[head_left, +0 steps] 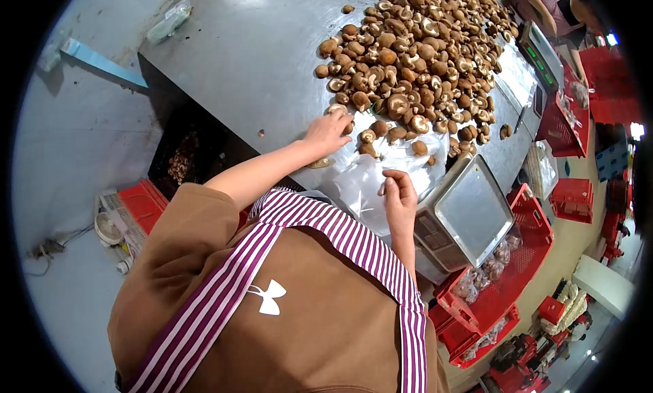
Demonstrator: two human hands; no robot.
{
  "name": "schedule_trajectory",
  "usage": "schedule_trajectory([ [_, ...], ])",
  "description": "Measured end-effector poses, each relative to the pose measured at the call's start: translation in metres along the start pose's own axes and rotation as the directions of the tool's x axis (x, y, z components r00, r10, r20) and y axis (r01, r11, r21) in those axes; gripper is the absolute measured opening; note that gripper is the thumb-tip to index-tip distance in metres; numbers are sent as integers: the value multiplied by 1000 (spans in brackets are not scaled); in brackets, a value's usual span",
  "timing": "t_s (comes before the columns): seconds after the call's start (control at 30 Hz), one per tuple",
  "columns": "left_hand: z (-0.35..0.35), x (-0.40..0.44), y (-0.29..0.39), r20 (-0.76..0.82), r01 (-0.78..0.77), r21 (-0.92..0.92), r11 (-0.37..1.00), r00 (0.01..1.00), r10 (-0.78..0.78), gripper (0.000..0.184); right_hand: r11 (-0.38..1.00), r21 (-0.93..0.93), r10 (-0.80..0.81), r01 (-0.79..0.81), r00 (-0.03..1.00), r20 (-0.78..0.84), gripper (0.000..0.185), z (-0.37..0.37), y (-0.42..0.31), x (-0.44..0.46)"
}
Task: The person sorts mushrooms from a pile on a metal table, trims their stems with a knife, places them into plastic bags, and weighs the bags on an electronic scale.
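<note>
My left hand (pixel 328 132) is at the near edge of a mushroom heap (pixel 408 59), its fingers curled over a mushroom (pixel 348 128). Another mushroom (pixel 336 109) lies at its fingertips. My right hand (pixel 400 194) has thumb and fingers pinched on a clear plastic bag (pixel 360 186), which hangs crumpled at the table's near edge. Several loose mushrooms lie between and beyond my hands, some on plastic film.
A scale (pixel 473 210) with a metal tray stands right of my right hand. Red crates (pixel 527 260) with bagged mushrooms are beside it. Across the metal table (pixel 238 53), a person (pixel 544 8) is near another scale (pixel 541 56) and a red crate (pixel 564 124).
</note>
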State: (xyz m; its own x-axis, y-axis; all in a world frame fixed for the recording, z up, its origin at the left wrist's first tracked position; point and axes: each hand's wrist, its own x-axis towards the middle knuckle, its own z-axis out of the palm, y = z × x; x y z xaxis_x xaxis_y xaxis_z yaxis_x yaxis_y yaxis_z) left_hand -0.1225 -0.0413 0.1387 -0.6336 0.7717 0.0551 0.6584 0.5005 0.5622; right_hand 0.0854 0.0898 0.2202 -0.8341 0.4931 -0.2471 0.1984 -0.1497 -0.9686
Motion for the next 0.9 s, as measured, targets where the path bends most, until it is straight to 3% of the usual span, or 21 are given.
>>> schedule_trajectory([
  [0.03,6,4,1,74,36,72,997,996,-42,41,998,-41,-39,40,999,11,14,5,2,-1],
  [0.13,27,14,-10,153,69,182,981,983,-97,41,993,-112,48,-43,998,47,14,14,0,-9],
  [0.2,31,10,-16,114,77,107,991,990,-89,40,994,-80,72,-69,997,34,14,16,4,-16],
  [0.27,23,2,-12,-46,-32,-50,998,999,30,40,996,-64,61,-60,998,3,13,15,9,-19],
  [0.3,20,-2,-9,-45,9,-94,996,999,-13,42,996,-59,63,-63,998,-2,13,13,10,-19],
  [0.33,1,-1,7,-41,4,-92,996,999,-8,42,995,-61,74,-74,997,-2,14,10,11,-19],
  [0.4,-31,2,41,156,186,-476,860,980,-125,41,994,-61,89,-90,996,-13,14,8,10,-18],
  [0.43,-35,0,52,163,187,-477,859,979,-122,41,993,-102,66,-66,998,3,14,9,6,-16],
  [0.5,-41,-6,69,111,-232,-596,769,924,365,37,993,-107,62,-58,997,39,14,9,4,-11],
  [0.53,-50,-7,74,108,-232,-594,770,926,362,37,993,-108,61,-56,997,44,14,6,-1,-6],
  [0.57,-61,-7,79,374,-88,-551,830,863,340,33,997,-63,35,-34,999,14,15,2,-10,0],
  [0.6,-67,-7,80,612,40,-467,883,735,291,29,1000,-17,10,-11,1000,-17,16,-3,-15,6],
  [0.63,-52,-11,67,579,101,-582,807,748,323,23,999,45,20,-18,999,-28,18,-14,-16,10],
  [0.67,-53,-10,64,580,100,-581,808,747,325,23,999,-27,-45,45,999,-22,20,-19,-26,12],
  [0.73,-58,-9,62,443,131,-553,823,883,157,27,984,-165,79,-70,996,47,24,-23,-44,10],
  [0.77,-63,-8,63,428,220,-618,755,900,88,23,983,-166,81,-73,996,41,24,-24,-41,11],
  [0.83,-82,-7,68,427,217,-647,731,897,111,20,768,-627,-105,133,991,82,30,-24,-30,14],
  [0.87,-91,-8,70,422,216,-674,706,897,130,18,767,-628,-105,131,991,79,30,-28,-22,16],
  [0.9,-97,-11,68,432,154,-651,744,880,196,17,689,-715,-200,120,979,-29,30,-35,-13,18],
])
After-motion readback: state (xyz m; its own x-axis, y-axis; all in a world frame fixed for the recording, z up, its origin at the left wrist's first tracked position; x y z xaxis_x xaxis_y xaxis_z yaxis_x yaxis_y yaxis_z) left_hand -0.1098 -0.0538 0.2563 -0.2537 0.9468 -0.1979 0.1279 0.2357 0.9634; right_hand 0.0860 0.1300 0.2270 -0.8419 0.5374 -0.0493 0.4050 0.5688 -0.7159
